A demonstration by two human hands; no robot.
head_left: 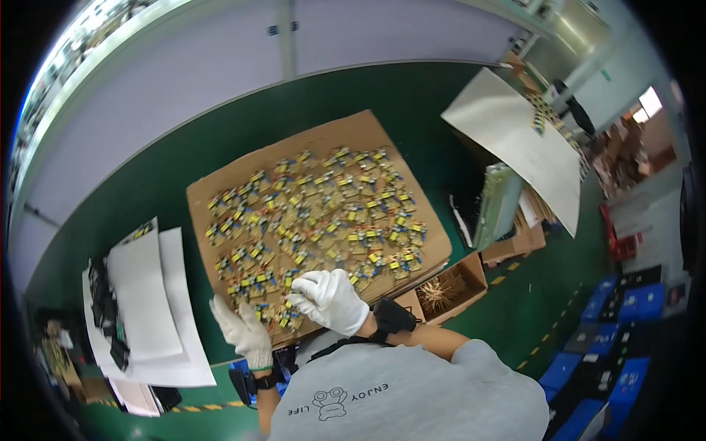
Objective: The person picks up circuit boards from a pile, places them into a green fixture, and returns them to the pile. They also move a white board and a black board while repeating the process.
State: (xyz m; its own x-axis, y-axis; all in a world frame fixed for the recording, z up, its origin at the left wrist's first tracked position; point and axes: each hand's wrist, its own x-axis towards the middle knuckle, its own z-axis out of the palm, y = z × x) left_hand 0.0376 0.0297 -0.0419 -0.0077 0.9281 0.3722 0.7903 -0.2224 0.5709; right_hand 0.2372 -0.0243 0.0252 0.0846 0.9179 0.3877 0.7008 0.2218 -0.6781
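A wide cardboard sheet (346, 128) lies on the green work surface, covered with many small circuit boards (316, 229) that carry yellow blocks and blue parts. My right hand (331, 300), in a white glove, is over the sheet's near edge with its fingers curled closed. Whatever those fingers may pinch is hidden. Next to the sheet's near left corner is my left hand (244, 334), also gloved in white, its fingers stretched out and apart. A few boards (283, 316) lie between the two hands.
White sheets (151, 294) with a black cable bundle (103, 309) lie at left. Right of the cardboard stand an open box (471, 278) holding thin tan sticks (440, 291), green-edged panels (496, 206) and a big white sheet (507, 132). Blue boxes (640, 301) fill the lower right.
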